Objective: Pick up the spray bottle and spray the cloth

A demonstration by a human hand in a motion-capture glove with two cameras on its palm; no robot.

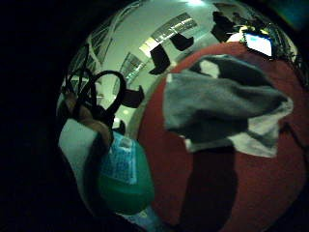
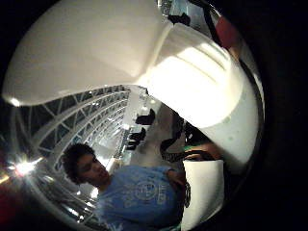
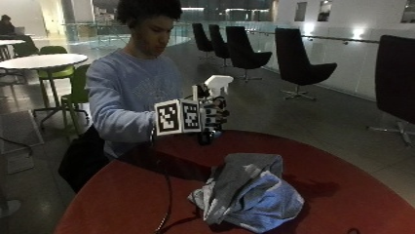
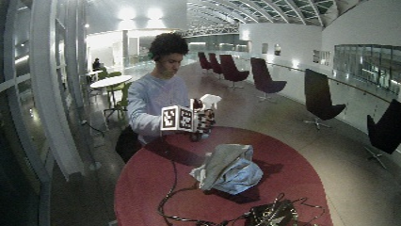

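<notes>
Red round table [image 3: 337, 195] under crumpled cloth [image 3: 250, 192], black chairs [image 3: 295, 61] behind.

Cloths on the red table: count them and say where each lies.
1. A crumpled grey and white cloth lies mid-table, apart from the held spray bottle. Anything under it is hidden.

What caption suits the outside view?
Gloved right hand holds the spray bottle above the red table, cloth nearby.

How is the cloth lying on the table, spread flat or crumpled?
Crumpled. In the outside view the cloth sits bunched in a raised heap of folds on the red table, not spread flat.
</notes>
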